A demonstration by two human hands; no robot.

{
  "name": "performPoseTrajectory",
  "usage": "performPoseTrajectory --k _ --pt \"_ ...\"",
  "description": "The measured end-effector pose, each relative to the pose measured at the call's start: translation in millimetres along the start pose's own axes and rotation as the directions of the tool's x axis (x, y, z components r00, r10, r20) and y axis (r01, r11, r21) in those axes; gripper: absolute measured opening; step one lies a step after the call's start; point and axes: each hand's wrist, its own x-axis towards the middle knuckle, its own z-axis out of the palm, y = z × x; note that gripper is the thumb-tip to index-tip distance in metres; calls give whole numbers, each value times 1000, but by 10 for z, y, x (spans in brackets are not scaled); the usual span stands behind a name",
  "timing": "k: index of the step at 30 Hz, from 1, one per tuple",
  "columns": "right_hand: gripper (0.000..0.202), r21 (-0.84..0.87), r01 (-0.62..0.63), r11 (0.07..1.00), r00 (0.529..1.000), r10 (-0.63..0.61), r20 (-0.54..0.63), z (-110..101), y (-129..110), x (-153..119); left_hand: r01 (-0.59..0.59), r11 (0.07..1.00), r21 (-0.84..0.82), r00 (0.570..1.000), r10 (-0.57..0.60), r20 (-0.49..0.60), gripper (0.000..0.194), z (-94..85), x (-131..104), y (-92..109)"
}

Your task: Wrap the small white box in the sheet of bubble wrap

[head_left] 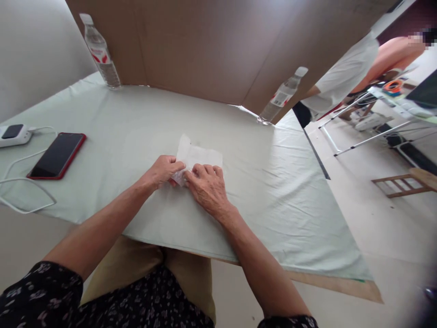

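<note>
A white, crumpled sheet (201, 155), thin like paper or tissue, lies on the pale green cloth of the table (136, 123). My left hand (164, 171) pinches the sheet's left edge between thumb and fingers. On its near right part rests my right hand (208, 184), fingers curled, with the thumb close to my left fingertips. Something clear and wrinkled shows between the two hands; what it is cannot be made out.
Behind the sheet stands a brown cardboard panel (191, 50), with one water bottle (102, 57) at left and another bottle (282, 95) at right. A red-edged phone (57, 156), white device (15, 135) and cable lie left. People are beyond the panel's right side.
</note>
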Motion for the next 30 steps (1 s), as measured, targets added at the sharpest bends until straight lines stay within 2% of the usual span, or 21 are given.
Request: performPoseTrajectory --k 5,10,15,18,21,23,24,26,27,30 --pt "14 15 6 1000 1000 -6 -9 -5 12 -9 -38 998 42 999 37 24 12 -9 32 48" --pt "26 97 -4 995 1000 5 -4 -62 18 -13 -66 997 30 997 66 29 11 9 55 44" --pt "17 168 -14 986 999 9 31 -117 36 -12 -96 990 99 995 94 27 16 28 48 91" --pt "14 269 -36 962 999 29 31 -149 81 -22 -73 993 92 988 60 145 8 -5 1 178" --pt "8 394 -57 917 998 58 8 -172 132 -46 -65 993 99 967 38 252 17 -31 -60 233" --pt "7 451 -64 890 996 82 -20 -169 156 -68 -160 966 201 963 109 245 19 -5 -97 215" --pt "8 471 -67 879 995 95 -35 -161 167 -80 -242 928 284 958 182 223 18 22 -111 189" --pt "10 514 -76 855 990 124 -61 -135 190 -103 -421 768 482 904 395 160 16 96 -133 107" --pt "11 541 -77 837 988 137 -71 -120 207 -115 -487 675 554 850 512 124 15 136 -140 59" --pt "11 611 -89 787 972 202 -118 -82 297 -145 -584 509 633 716 690 106 20 236 -150 -85"
